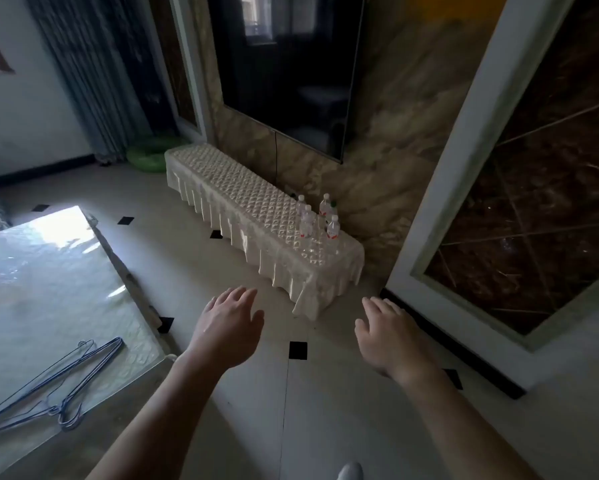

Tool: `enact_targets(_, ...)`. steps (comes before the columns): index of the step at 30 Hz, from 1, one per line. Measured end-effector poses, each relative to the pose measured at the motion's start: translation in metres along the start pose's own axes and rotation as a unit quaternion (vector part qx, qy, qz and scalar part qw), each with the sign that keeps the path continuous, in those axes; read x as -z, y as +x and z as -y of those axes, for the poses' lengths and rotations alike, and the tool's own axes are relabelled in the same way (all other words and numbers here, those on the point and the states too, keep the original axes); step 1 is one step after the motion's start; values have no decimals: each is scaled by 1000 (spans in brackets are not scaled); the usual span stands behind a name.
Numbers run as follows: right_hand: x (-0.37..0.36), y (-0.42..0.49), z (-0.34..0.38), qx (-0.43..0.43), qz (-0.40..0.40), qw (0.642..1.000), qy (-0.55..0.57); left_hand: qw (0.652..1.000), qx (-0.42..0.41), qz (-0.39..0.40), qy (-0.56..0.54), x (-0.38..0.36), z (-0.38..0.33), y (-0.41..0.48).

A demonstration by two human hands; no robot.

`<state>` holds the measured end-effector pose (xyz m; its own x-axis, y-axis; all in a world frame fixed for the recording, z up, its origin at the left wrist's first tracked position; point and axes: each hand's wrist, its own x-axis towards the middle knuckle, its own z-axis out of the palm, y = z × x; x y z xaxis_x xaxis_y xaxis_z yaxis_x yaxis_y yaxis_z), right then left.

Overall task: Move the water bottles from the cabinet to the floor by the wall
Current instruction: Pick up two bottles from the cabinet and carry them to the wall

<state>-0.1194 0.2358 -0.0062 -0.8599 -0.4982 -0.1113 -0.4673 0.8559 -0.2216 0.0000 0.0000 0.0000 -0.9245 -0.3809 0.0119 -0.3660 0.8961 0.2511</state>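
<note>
Clear plastic bottles (317,221); quilted satin cloth (242,195); glossy tiled floor (194,268).

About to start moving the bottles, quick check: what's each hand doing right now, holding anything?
Left hand: open, fingers spread, holding nothing.
Right hand: open, fingers spread, holding nothing.

No text is legible: the water bottles (333,231) on the cabinet (242,199) carry red and white labels, their print too small to read.
</note>
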Motion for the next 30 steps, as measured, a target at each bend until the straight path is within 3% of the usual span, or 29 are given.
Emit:
enact_targets(18, 33, 212, -94, 31, 2, 999, 40, 998, 56, -5, -22, -29, -69, 199)
enact_targets(30, 28, 330, -90, 13, 4, 999, 50, 994, 78, 4, -72, -51, -51, 315)
